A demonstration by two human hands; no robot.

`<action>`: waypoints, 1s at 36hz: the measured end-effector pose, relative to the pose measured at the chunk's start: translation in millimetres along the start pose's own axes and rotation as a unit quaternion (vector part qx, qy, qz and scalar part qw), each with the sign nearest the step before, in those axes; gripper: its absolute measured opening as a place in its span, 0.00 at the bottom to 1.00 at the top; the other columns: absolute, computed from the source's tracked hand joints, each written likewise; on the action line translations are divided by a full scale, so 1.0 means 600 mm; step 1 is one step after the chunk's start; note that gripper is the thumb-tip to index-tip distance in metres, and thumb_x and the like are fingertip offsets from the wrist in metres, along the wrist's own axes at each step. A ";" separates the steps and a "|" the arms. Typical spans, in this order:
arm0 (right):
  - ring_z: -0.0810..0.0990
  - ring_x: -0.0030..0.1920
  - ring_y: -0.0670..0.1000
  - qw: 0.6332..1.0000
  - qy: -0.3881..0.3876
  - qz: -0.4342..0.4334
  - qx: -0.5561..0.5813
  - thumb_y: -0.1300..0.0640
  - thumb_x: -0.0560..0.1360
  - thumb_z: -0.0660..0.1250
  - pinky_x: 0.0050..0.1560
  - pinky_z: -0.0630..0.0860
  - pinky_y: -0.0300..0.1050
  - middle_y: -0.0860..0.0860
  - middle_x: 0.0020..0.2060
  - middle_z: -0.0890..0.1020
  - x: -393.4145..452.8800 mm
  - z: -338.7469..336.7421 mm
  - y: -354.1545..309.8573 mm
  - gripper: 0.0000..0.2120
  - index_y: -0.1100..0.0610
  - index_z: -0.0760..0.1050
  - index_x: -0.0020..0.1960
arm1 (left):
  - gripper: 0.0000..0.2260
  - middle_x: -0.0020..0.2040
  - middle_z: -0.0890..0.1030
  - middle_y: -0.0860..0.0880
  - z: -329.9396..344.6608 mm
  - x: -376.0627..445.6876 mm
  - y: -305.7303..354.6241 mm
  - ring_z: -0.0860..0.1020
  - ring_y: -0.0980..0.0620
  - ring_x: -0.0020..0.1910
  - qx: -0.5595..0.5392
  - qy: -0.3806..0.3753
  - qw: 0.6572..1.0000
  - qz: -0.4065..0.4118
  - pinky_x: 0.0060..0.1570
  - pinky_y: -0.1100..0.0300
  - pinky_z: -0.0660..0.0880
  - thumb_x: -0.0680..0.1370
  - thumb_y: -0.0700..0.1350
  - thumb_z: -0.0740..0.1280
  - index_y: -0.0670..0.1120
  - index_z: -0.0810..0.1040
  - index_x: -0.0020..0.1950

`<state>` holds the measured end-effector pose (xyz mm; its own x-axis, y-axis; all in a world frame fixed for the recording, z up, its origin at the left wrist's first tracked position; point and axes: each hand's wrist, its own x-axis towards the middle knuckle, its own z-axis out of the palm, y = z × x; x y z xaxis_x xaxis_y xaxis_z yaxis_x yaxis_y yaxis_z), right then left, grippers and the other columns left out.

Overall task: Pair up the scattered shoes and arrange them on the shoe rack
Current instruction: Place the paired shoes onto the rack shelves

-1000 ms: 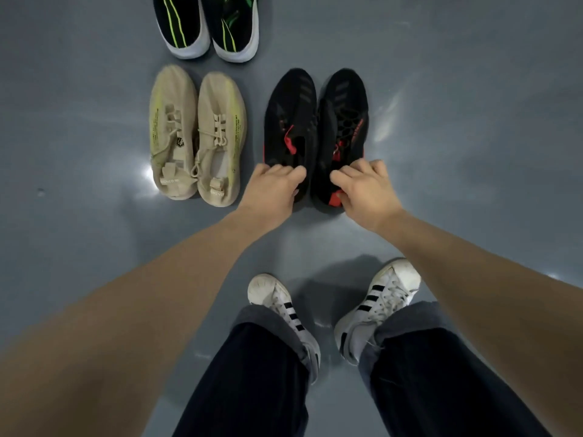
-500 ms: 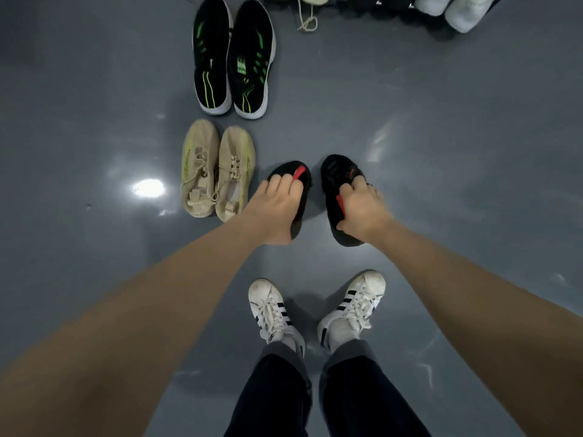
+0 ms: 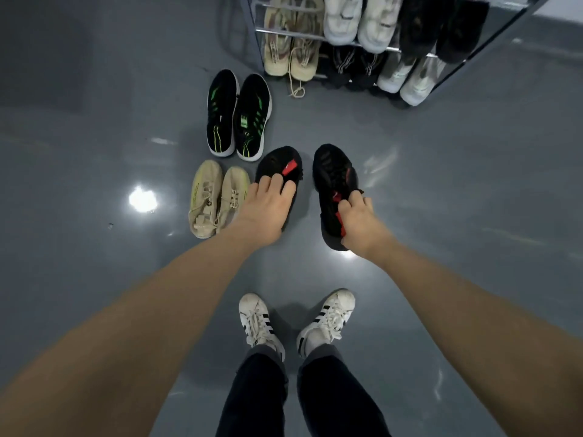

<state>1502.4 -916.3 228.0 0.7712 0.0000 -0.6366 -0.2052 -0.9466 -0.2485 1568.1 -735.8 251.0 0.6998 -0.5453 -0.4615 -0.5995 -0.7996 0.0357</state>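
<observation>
My left hand (image 3: pixel 268 212) grips one black shoe with red trim (image 3: pixel 279 164) by its heel end, lifted off the grey floor. My right hand (image 3: pixel 356 223) grips the matching black and red shoe (image 3: pixel 334 175) the same way, a little to the right. A beige pair (image 3: pixel 217 198) lies side by side on the floor left of my left hand. A black pair with green stripes (image 3: pixel 238 115) sits beyond it. The metal shoe rack (image 3: pixel 315 37) stands at the top, with several pairs on its shelves.
My own feet in white striped sneakers (image 3: pixel 296 320) stand below my hands. A loose beige lace (image 3: pixel 296 88) trails from the rack onto the floor. Glossy grey floor (image 3: pixel 94 184) stretches to the left and right.
Both hands closed on the black and red shoes and lifted them off the floor. The view rose and tipped forward, bringing the shoe rack into sight.
</observation>
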 end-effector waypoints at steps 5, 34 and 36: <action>0.63 0.60 0.58 0.999 0.028 -0.013 0.014 0.67 0.70 0.68 0.51 0.76 0.48 0.57 0.58 0.64 -0.007 -0.080 0.006 0.18 0.62 0.69 0.57 | 0.25 0.55 0.67 0.43 -0.073 0.007 0.009 0.68 0.44 0.52 -0.023 -0.008 1.000 0.010 0.51 0.54 0.65 0.65 0.36 0.69 0.41 0.65 0.59; 0.65 0.51 0.54 0.996 0.070 -0.008 0.060 0.67 0.69 0.68 0.47 0.76 0.55 0.51 0.46 0.65 0.218 -0.285 -0.042 0.10 0.58 0.67 0.40 | 0.18 0.54 0.69 0.48 -0.205 0.225 -0.155 0.64 0.48 0.56 -0.082 0.002 0.997 0.005 0.33 0.59 0.66 0.72 0.44 0.72 0.44 0.69 0.57; 0.64 0.51 0.54 0.995 0.076 -0.008 0.070 0.68 0.69 0.68 0.48 0.76 0.55 0.51 0.46 0.65 0.244 -0.288 -0.052 0.10 0.58 0.68 0.41 | 0.18 0.54 0.68 0.48 -0.202 0.246 -0.170 0.64 0.48 0.56 -0.082 0.007 0.997 0.010 0.33 0.59 0.66 0.73 0.44 0.71 0.44 0.68 0.58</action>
<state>1725.8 -942.4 268.6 0.8547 -0.0443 -0.5173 -0.2663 -0.8927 -0.3636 1779.7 -765.1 286.8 0.6945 -0.5640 -0.4467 -0.5428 -0.8183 0.1892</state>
